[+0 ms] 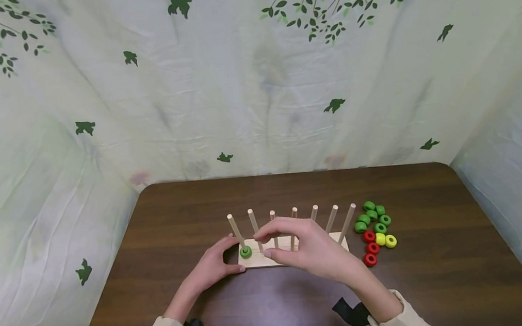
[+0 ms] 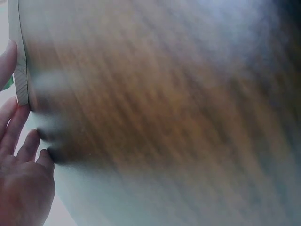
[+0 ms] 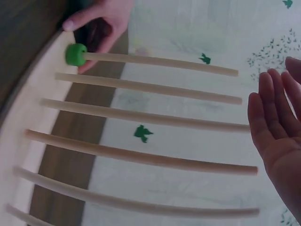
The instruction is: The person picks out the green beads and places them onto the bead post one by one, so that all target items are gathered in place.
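A pale wooden peg board [image 1: 262, 261] with a row of several upright pegs [image 1: 236, 231] lies on the table. A green bead [image 1: 246, 252] sits low on the leftmost peg, down at the board. My left hand [image 1: 210, 265] grips the board's left end, thumb at the front corner and fingers behind; the left wrist view shows the thumb and fingers at the board's end [image 2: 21, 87]. Above the left half of the board is my right hand [image 1: 307, 247], nothing between its thumb and fingers. In the right wrist view this hand [image 3: 282, 127] is near the peg tops, fingers extended.
Right of the board lie loose beads: several green beads [image 1: 380, 228], two yellow beads [image 1: 391, 241] and three red beads [image 1: 369, 260]. The brown table [image 1: 436, 251] is bordered behind by a pale cloth [image 1: 265, 105] with leaf prints.
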The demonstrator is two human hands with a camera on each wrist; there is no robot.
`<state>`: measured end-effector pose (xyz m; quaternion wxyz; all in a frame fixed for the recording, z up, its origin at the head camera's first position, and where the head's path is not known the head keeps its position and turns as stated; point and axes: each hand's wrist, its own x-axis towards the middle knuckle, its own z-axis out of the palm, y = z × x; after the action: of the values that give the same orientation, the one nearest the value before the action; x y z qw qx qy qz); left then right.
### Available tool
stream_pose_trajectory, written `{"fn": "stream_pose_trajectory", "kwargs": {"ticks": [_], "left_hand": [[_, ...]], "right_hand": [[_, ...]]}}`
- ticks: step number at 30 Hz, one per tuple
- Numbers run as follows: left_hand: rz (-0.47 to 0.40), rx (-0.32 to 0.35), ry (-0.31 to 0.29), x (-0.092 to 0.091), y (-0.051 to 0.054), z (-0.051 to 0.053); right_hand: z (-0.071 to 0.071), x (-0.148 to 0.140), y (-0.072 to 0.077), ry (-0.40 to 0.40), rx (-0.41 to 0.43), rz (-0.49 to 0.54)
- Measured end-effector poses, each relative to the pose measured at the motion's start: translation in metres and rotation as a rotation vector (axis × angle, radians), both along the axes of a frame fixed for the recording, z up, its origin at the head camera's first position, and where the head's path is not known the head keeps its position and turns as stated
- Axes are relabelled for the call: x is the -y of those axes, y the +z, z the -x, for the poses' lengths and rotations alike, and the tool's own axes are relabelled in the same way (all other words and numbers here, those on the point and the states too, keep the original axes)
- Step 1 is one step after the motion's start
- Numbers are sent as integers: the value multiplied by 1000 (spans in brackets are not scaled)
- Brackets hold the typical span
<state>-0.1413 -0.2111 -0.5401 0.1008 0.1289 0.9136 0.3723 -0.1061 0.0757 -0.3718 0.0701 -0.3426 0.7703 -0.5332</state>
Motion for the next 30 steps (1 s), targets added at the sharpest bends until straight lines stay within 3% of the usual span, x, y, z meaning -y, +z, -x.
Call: {"fn": "stream_pose_trajectory", "kwargs": {"ticks": [8,11,20,30], "left_hand": [[16,7,8,-1,1,-1],[20,16,14,0,2,-2],[19,20,19,0,2,-2],[13,-14,10,-1,1,-2]], "right_hand": [[-19,-13,-38,-37,204,86],[-24,-17,-53,-56,245,109],[-32,-36,-84,-125,229,173],[-32,-70,-109,-312,288,154]]}}
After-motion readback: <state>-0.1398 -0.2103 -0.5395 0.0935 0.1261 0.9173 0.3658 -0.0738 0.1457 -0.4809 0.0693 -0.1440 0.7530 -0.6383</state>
